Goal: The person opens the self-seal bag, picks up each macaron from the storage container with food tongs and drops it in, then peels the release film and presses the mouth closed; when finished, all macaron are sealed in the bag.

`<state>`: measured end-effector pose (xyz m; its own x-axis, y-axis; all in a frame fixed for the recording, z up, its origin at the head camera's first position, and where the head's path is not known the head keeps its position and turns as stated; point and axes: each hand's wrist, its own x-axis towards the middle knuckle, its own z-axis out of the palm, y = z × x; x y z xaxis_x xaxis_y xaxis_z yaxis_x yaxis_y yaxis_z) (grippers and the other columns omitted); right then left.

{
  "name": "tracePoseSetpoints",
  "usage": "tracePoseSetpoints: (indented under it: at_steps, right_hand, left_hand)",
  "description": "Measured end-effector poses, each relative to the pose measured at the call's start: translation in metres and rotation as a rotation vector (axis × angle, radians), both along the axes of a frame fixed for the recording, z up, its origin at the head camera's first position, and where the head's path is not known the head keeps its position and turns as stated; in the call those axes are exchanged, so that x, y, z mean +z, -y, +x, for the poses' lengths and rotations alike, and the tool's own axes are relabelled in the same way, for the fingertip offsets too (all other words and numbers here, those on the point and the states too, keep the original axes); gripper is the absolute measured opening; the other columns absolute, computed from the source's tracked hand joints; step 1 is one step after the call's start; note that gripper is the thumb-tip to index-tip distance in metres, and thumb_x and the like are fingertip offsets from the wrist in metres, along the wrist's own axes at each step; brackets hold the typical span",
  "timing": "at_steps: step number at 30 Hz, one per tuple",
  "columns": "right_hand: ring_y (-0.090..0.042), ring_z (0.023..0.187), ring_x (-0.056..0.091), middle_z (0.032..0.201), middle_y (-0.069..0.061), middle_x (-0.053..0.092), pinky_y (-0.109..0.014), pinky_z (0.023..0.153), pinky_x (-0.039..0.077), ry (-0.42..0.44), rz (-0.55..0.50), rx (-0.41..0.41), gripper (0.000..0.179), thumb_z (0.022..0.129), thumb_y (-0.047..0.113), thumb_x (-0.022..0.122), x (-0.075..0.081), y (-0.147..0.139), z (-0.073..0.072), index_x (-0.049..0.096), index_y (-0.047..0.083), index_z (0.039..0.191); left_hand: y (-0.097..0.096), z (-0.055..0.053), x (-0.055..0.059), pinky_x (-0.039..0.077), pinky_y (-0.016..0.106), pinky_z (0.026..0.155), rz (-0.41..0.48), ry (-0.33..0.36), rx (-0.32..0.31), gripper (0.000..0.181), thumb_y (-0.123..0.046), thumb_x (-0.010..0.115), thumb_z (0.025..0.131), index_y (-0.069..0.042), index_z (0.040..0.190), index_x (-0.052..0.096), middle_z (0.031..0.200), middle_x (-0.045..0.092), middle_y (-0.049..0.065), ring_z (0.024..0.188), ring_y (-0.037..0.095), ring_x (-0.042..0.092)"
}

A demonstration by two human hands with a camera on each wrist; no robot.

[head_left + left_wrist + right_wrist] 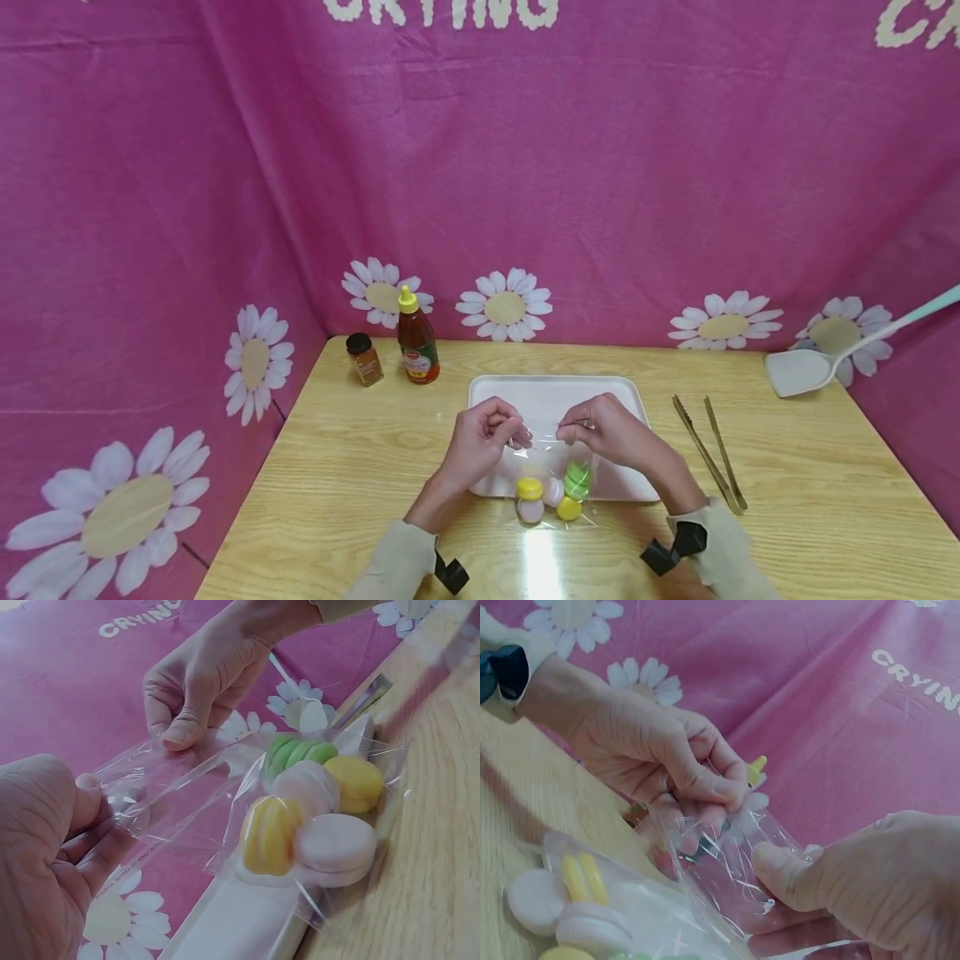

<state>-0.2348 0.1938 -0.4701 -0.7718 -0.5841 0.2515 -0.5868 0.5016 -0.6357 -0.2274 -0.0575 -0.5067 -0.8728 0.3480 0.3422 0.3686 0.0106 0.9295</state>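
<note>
A clear plastic bag hangs between my two hands, its lower part holding several macarons. Yellow, pale lilac and green ones show through the film. My left hand pinches one top corner between thumb and fingers. On the other side, my right hand pinches the opposite top corner, as the left wrist view also shows. The bag is held over the near edge of a white tray, with the macarons toward me.
Behind the tray on the left stand a red sauce bottle with a yellow cap and a small spice jar. Metal tongs lie right of the tray. A white spatula leans at the far right, by the pink cloth.
</note>
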Motion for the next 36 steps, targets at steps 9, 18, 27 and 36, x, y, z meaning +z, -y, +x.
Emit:
tracePoseSetpoints:
  at_steps: [9,18,27,36]
  right_hand:
    - [-0.015,0.073,0.072,0.079,-0.004,0.077,-0.027,0.067,0.058,0.082,-0.061,-0.025,0.012,0.096,0.009,0.073,-0.012,-0.025,0.005,0.079,0.001,0.090]
    - [-0.009,0.102,0.071,0.108,-0.024,0.075,-0.023,0.091,0.056,0.335,-0.416,-0.026,0.021,0.106,0.005,0.058,-0.052,-0.033,0.010,0.075,-0.006,0.102]
    - [-0.021,0.111,0.073,0.131,-0.032,0.064,-0.033,0.097,0.058,0.562,-0.524,0.058,0.038,0.114,0.018,0.043,-0.062,-0.020,0.016,0.057,-0.018,0.114]
    - [-0.013,0.079,0.072,0.088,-0.021,0.075,-0.029,0.073,0.062,0.364,-0.482,-0.088,0.020,0.105,0.006,0.060,-0.057,-0.021,0.020,0.072,-0.009,0.100]
  left_hand:
    - [-0.002,0.000,-0.005,0.064,0.034,0.072,0.008,0.004,-0.001,0.010,-0.004,0.059,0.106,0.003,0.099,0.062,0.086,0.076,0.020,0.075,0.027,0.077]
    - [-0.004,0.000,-0.013,0.064,0.042,0.077,0.147,0.018,-0.092,0.024,-0.011,0.034,0.115,0.011,0.108,0.041,0.093,0.068,0.039,0.084,0.053,0.071]
    - [-0.014,0.005,-0.020,0.061,0.032,0.071,0.296,-0.022,-0.112,0.030,-0.011,0.026,0.115,0.016,0.106,0.033,0.090,0.058,0.047,0.077,0.028,0.073]
    - [-0.013,0.002,-0.015,0.062,0.029,0.074,0.283,0.038,-0.020,0.028,-0.012,0.038,0.114,0.015,0.108,0.041,0.093,0.060,0.044,0.079,0.014,0.072]
